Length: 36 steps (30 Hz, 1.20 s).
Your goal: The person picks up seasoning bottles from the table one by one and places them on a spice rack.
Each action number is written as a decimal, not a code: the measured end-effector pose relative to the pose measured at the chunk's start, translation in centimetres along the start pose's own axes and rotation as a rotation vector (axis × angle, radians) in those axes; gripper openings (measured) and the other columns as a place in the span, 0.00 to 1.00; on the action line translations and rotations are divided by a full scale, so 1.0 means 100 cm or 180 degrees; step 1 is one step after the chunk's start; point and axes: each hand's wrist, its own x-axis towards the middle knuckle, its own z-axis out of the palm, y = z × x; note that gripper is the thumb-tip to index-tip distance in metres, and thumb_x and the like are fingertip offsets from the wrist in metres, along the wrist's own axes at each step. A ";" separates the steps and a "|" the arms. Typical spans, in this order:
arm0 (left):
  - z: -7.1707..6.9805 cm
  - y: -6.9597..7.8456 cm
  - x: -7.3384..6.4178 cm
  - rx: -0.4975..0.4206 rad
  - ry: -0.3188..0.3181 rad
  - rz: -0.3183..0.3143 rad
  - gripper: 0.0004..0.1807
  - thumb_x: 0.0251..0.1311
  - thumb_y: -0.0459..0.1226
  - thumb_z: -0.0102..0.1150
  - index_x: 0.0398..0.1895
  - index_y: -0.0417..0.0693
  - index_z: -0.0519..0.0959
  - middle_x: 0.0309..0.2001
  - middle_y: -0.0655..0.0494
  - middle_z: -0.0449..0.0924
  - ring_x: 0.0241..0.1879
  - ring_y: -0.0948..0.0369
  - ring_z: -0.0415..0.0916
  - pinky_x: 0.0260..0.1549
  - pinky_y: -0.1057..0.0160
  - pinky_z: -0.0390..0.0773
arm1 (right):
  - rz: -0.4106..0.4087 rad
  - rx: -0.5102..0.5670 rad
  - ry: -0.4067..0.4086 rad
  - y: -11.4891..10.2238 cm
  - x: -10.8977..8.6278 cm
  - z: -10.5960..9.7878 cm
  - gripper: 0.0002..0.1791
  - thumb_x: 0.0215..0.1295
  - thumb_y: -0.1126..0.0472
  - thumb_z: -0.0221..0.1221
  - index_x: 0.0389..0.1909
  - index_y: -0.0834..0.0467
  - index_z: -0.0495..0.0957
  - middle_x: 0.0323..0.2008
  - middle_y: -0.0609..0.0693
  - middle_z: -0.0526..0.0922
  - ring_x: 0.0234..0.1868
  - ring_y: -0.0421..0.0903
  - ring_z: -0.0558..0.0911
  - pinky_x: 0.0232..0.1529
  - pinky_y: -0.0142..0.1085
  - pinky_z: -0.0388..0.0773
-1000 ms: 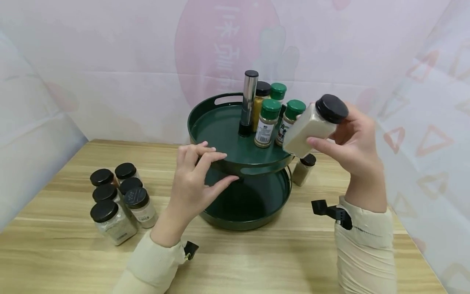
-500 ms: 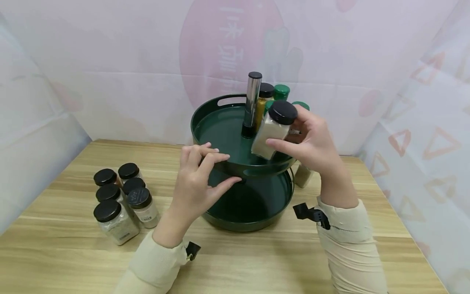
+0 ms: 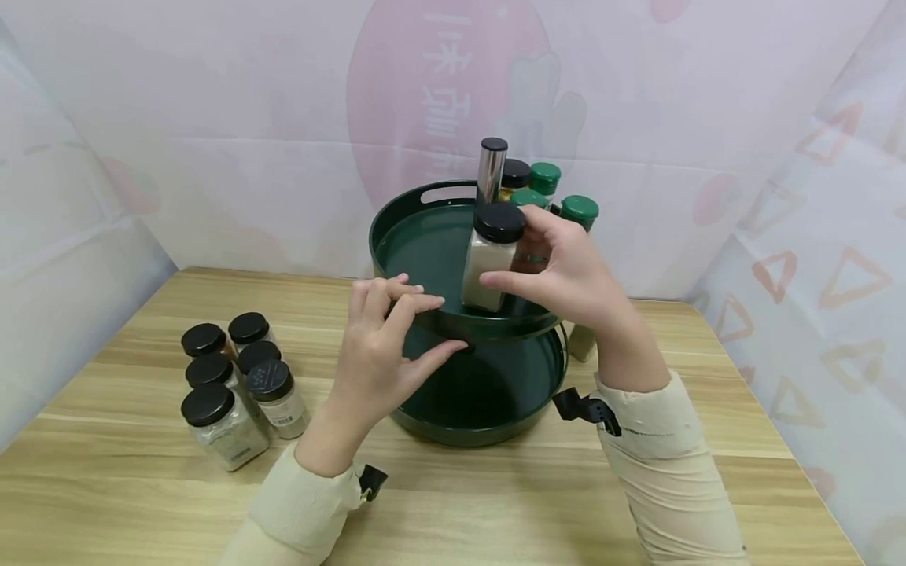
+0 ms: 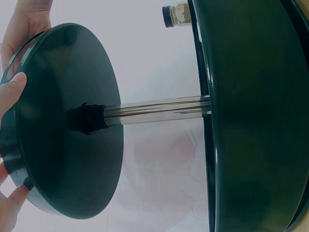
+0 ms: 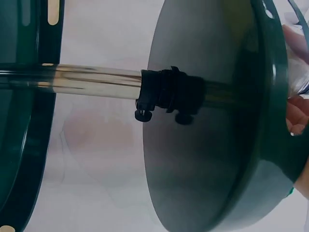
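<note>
My right hand point(image 3: 576, 275) grips a square spice jar point(image 3: 488, 267) of pale powder with a black lid, thumb on the near side. The jar stands nearly upright over the front of the upper tray point(image 3: 425, 240) of a dark green two-tier rack, its base close to the tray floor. At the tray's front left rim, my left hand point(image 3: 375, 354) holds on with fingers over the edge and thumb below. In the left wrist view, these fingertips show at the upper tray point(image 4: 72, 179). The right hand's far fingers are hidden behind the jar.
A shiny centre pole point(image 3: 491, 169) rises behind the jar, near several green-capped bottles point(image 3: 580, 209) and a black-lidded yellow jar point(image 3: 514, 174). The lower tray point(image 3: 488, 420) sits below. Several black-lidded jars point(image 3: 233, 440) cluster at left; another jar point(image 3: 583, 343) stands behind the right wrist.
My right hand has carried the spice jar leftward from the right side to the front of the upper tray, bringing it more upright. The left hand has stayed at the rim.
</note>
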 end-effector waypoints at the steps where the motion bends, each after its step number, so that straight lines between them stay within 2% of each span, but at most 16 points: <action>1: 0.000 0.000 0.000 0.0000 0.0001 0.0002 0.30 0.35 0.40 0.85 0.43 0.40 0.79 0.44 0.41 0.73 0.53 0.43 0.69 0.59 0.47 0.74 | 0.0011 -0.0041 -0.0007 0.000 0.001 0.000 0.27 0.52 0.65 0.74 0.54 0.61 0.76 0.36 0.52 0.82 0.29 0.46 0.78 0.32 0.30 0.78; 16: 0.000 0.001 0.002 0.0018 -0.0031 -0.0039 0.30 0.37 0.41 0.84 0.43 0.40 0.79 0.44 0.41 0.73 0.53 0.43 0.69 0.61 0.47 0.72 | 0.0141 -0.0013 -0.0208 -0.001 0.013 0.002 0.27 0.54 0.65 0.72 0.55 0.62 0.75 0.35 0.55 0.83 0.29 0.48 0.78 0.33 0.31 0.78; 23: -0.003 0.003 0.003 -0.0003 -0.0111 -0.0115 0.29 0.39 0.40 0.83 0.44 0.41 0.79 0.45 0.42 0.73 0.55 0.45 0.69 0.63 0.48 0.71 | 0.0175 0.0017 -0.0304 -0.001 0.017 0.002 0.29 0.56 0.66 0.71 0.59 0.62 0.74 0.39 0.56 0.83 0.31 0.48 0.79 0.33 0.31 0.78; 36: -0.002 0.001 0.002 0.0051 -0.0129 -0.0103 0.29 0.39 0.42 0.83 0.44 0.41 0.79 0.45 0.42 0.73 0.54 0.45 0.69 0.63 0.48 0.73 | 0.0191 0.0134 -0.0487 0.000 0.017 0.005 0.33 0.57 0.66 0.71 0.63 0.61 0.70 0.41 0.55 0.82 0.32 0.48 0.80 0.35 0.32 0.80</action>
